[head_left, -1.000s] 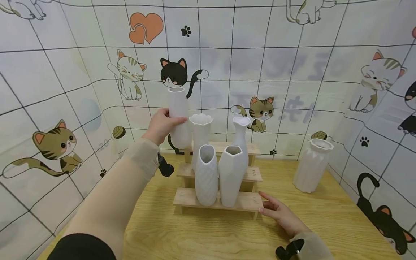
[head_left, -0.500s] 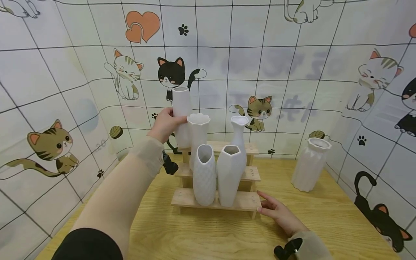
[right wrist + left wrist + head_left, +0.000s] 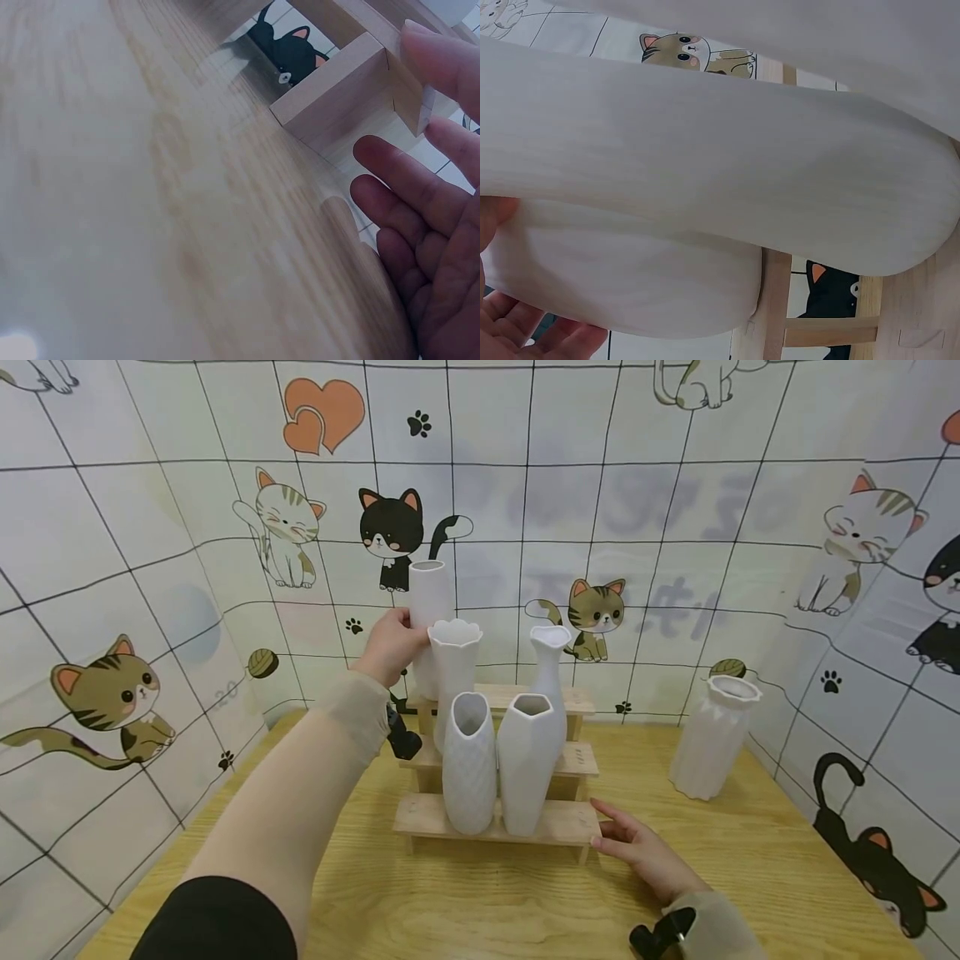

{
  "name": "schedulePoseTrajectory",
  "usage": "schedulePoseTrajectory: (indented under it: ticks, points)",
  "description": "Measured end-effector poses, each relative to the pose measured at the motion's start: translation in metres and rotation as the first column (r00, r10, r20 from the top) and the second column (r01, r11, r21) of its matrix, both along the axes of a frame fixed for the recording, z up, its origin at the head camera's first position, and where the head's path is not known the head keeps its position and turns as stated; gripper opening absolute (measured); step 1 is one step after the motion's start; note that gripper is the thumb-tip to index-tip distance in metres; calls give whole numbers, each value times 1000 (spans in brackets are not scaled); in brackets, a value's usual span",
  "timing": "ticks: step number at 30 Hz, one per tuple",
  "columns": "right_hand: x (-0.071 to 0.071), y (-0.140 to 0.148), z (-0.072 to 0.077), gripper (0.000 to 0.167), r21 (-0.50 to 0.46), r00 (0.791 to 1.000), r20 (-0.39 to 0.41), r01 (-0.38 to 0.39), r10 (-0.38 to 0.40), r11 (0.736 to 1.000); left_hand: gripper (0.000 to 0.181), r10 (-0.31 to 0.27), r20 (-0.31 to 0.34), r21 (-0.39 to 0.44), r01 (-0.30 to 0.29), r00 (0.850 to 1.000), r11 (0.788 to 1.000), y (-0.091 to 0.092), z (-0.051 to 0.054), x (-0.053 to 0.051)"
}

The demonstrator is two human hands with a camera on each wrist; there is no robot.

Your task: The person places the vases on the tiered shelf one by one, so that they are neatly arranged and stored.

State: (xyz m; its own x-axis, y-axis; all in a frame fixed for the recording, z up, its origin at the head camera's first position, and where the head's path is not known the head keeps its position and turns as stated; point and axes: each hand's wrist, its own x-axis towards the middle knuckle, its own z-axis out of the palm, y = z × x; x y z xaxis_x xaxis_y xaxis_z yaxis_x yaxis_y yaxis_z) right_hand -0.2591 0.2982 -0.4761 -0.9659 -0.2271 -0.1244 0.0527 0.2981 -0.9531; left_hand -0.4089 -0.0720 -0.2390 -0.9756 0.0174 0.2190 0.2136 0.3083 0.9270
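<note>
My left hand (image 3: 392, 646) grips a tall plain white vase (image 3: 429, 597) at the left end of the top step, thumb on the near side. In the left wrist view the held vase (image 3: 630, 270) has its base at the edge of a wooden board. Close in front of it stands a scalloped-rim vase (image 3: 454, 672). At the right end of the bottom step, my right hand (image 3: 648, 860) holds the wooden stepped stand (image 3: 573, 821) between thumb and index finger. In the right wrist view its other fingers (image 3: 397, 169) are loosely bent, off the wood.
On the bottom step stand a diamond-textured vase (image 3: 470, 777) and a faceted vase (image 3: 525, 777). A narrow-necked vase (image 3: 550, 656) rises behind them. A ruffled-neck vase (image 3: 712, 743) stands apart on the wooden table (image 3: 450, 902). Cat-patterned sheeting (image 3: 495, 502) encloses the back and sides.
My left hand has carried the plain vase rightward, to behind the scalloped vase. The right hand keeps its place on the stand. The head view has shifted slightly.
</note>
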Motion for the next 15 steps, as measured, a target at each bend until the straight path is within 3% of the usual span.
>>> schedulePoseTrajectory:
  ticks: [7, 15]
  points:
    - [0, 0, -1, 74, 0, 1000, -14, -2, 2, 1000, 57, -2, -7, 17, 3, 1000, 1000, 4, -1, -2]
    - [0, 0, -1, 74, -7, 1000, -5, 8, -8, 1000, 56, -24, 41, 27, 23, 999, 999, 7, -2, -3]
